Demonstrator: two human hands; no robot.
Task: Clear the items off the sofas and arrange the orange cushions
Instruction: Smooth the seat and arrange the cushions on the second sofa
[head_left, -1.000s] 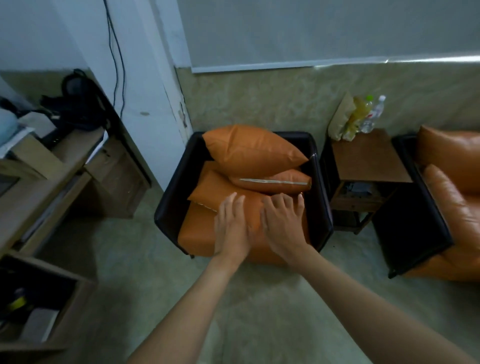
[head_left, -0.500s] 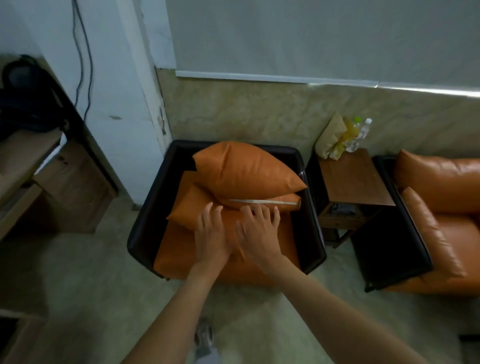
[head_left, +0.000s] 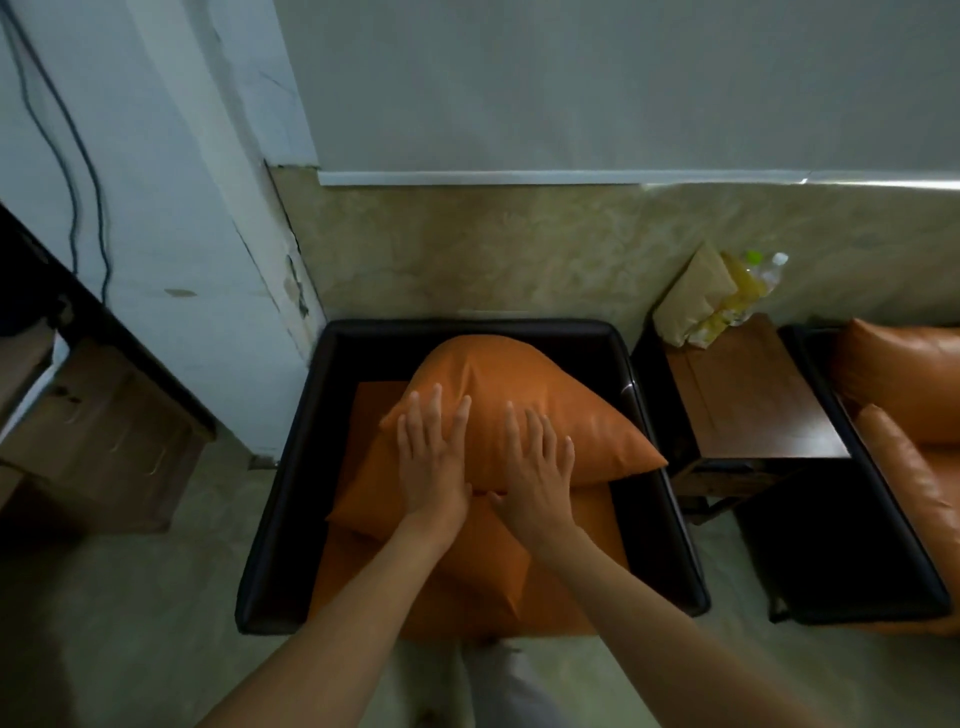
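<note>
A black-framed sofa (head_left: 291, 493) with an orange seat fills the middle of the view, backed against the marbled lower wall at 12 o'clock. A second sofa (head_left: 852, 582) of the same make stands at 3 o'clock, cut off by the edge, with orange back and side cushions (head_left: 914, 467) already on it.

Between the two sofas is a small dark wooden table (head_left: 748, 405). On its far end, against the wall, lean a tan paper bag (head_left: 685, 296) and plastic bottles (head_left: 763, 275), one with a green cap and one with a white cap.

At 9 o'clock stands a wooden cabinet (head_left: 98, 436) under a dark top, with black cables (head_left: 72, 171) hanging down the white wall above it.

On the middle sofa's seat lies a flat orange cushion (head_left: 358, 499), its corner showing at 8 o'clock of the hands. On top of it rests a plump orange pillow (head_left: 587, 415), its peak toward the sofa's back and one corner pointing to 3 o'clock, near the right armrest.

The left hand (head_left: 431, 457) lies flat on the pillow's left slope, its grip fully open with fingers straight and spread, holding nothing. The right hand (head_left: 535, 467) lies just beside it at 3 o'clock, likewise flat and spread on the pillow, nothing clasped. The thumbs nearly meet at the pillow's near edge.
</note>
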